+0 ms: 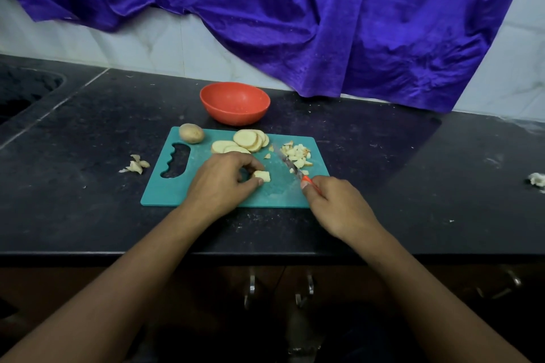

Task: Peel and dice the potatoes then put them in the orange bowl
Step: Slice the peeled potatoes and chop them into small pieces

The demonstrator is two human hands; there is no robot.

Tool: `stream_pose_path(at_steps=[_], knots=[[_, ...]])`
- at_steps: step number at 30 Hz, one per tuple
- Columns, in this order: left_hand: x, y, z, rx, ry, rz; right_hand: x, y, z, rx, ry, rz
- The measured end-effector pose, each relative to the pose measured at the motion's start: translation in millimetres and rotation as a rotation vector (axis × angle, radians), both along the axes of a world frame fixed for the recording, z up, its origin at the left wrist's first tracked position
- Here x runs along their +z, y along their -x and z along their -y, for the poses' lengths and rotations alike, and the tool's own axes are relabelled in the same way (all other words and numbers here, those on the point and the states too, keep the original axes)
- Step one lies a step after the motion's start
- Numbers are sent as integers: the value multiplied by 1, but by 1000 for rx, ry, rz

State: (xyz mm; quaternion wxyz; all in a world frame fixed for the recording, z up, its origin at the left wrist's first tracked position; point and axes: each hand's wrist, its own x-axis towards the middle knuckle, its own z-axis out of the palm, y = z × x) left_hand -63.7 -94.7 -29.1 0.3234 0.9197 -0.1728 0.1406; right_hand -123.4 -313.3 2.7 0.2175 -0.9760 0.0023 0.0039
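Slices (pixel 250 140) block board-to-bowl (pixel 235 103) path; counter (pixel 383 162) R open.

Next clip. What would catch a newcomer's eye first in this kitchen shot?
A big purple cloth hangs over the wall behind the black counter, with the orange bowl just beyond the teal cutting board. On the board, the left hand pinches a potato piece. The right hand holds the knife beside the diced potato. The slices and an unpeeled potato lie along the far edge.
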Motion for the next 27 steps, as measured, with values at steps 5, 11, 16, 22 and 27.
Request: stream_pose_path(at_steps=[5, 11, 16, 22, 27], knots=[[-1, -2, 0, -12, 0, -11, 1, 6, -11, 30, -27, -6], [-4, -7, -5, -126, 48, -58, 2, 5, -11, 19, -42, -34], [-5, -3, -6, -95, 71, -67, 3, 6, -9, 15, -57, -61], [-5, -1, 3, 8, 4, -14, 6, 8, -15, 31, 3, -50], [-5, 4, 3, 41, 28, -18, 7, 13, -21, 45, 94, -4]])
